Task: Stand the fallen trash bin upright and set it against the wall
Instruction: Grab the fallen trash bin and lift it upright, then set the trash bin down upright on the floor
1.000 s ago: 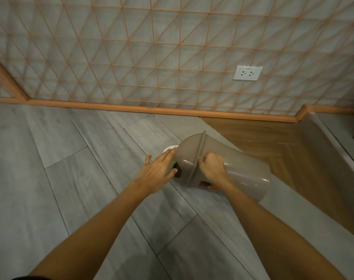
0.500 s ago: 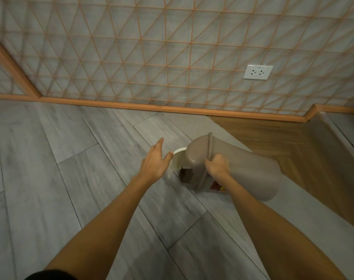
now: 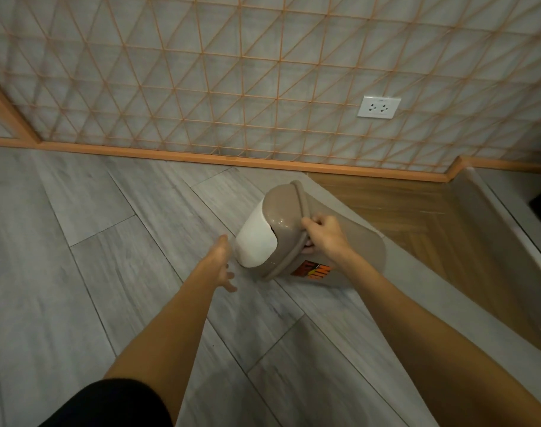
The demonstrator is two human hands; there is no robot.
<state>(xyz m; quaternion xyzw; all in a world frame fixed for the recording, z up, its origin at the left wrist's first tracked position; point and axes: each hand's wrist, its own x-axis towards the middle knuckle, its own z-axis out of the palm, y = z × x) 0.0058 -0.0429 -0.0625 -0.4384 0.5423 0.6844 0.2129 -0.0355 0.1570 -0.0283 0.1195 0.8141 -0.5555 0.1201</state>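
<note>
Grey plank flooring point(image 3: 78, 272) is filling most of the view, and on it one taupe trash bin point(image 3: 352, 241) is sitting tilted, neither flat nor upright, with its lid end pointing toward the camera and to the left and its base end angled away to the right. One domed lid point(image 3: 286, 211) is capping the bin, and one white swing flap point(image 3: 256, 241) is showing in the lid's opening. One orange and black sticker point(image 3: 313, 271) is showing on the bin's lower side, just beside the lid's rim. The right hand point(image 3: 324, 234) is gripping that rim, fingers curled and clamped on it with the thumb over the top. The left hand point(image 3: 223, 265) is hanging just left of the flap, not touching the bin, its fingers loosely spread and holding nothing. Two bare forearms are reaching in from the bottom edge, and one black sleeve point(image 3: 108, 402) is showing at the lower left. Behind the bin one strip of brown wood flooring point(image 3: 417, 217) is running to the right. The bin is resting well apart from the wall point(image 3: 201, 72), which is carrying a grid of thin orange lines, one orange baseboard point(image 3: 201, 157) along its foot, and one white outlet plate point(image 3: 378, 106) with two sockets.
</note>
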